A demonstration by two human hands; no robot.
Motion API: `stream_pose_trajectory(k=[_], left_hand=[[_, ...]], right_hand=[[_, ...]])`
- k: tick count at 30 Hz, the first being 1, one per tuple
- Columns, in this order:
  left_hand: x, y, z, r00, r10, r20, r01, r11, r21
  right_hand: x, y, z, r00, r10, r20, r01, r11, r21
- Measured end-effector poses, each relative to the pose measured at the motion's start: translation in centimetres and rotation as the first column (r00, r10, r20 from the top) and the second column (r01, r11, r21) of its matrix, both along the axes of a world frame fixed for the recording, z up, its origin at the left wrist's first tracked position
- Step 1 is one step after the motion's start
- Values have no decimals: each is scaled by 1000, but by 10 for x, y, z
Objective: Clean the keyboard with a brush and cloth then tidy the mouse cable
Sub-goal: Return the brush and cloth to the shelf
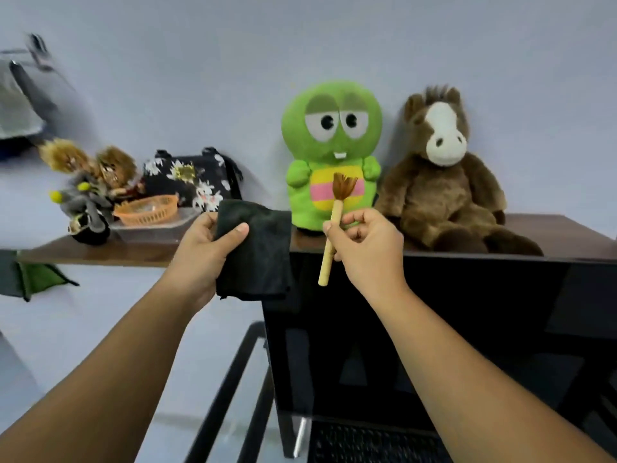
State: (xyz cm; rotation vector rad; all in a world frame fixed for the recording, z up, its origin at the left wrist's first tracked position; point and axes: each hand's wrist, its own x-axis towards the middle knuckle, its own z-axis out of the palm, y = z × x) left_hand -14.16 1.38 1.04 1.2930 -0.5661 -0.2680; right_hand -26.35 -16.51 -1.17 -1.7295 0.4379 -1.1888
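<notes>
Your left hand (203, 250) grips the dark folded cloth (257, 252). Your right hand (365, 243) pinches the wooden brush (335, 225), bristles up.

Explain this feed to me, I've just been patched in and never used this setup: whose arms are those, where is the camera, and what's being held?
There is no machine here. One wide camera on a person's head looks forward and down, so the arms are theirs. The left hand grips a dark cloth; the right hand pinches a wooden brush, bristles up. Below is a dark screen with the keyboard at the bottom edge. On the shelf behind sit a green plush and a brown horse plush.
</notes>
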Motion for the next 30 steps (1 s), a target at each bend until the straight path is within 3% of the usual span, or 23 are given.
stream_pose_trajectory(k=[6, 10, 15, 20, 24, 27, 30], left_hand=[[84, -12, 34, 1000, 20, -21, -18, 997, 79], [131, -24, 31, 997, -18, -80, 32, 982, 184], [173, -33, 12, 994, -64, -85, 91, 925, 369], [197, -40, 0, 982, -25, 185, -84, 825, 558], [207, -45, -5, 894, -40, 447, -320, 642, 697], [207, -48, -13, 821, -138, 554, -392, 570, 722], [210, -48, -20, 730, -233, 643, -463, 523, 716]], right_hand=[[94, -11, 53, 995, -86, -51, 82, 994, -77], [149, -13, 60, 943, -131, -307, 82, 983, -167], [187, -8, 47, 728, -164, -666, -15, 967, -254], [209, -6, 43, 547, -90, -832, -80, 984, -159], [222, -7, 45, 367, -18, -930, -144, 987, -76], [234, -8, 43, 173, 31, -984, -147, 989, 5], [245, -13, 33, 145, 42, -989, -85, 996, 29]])
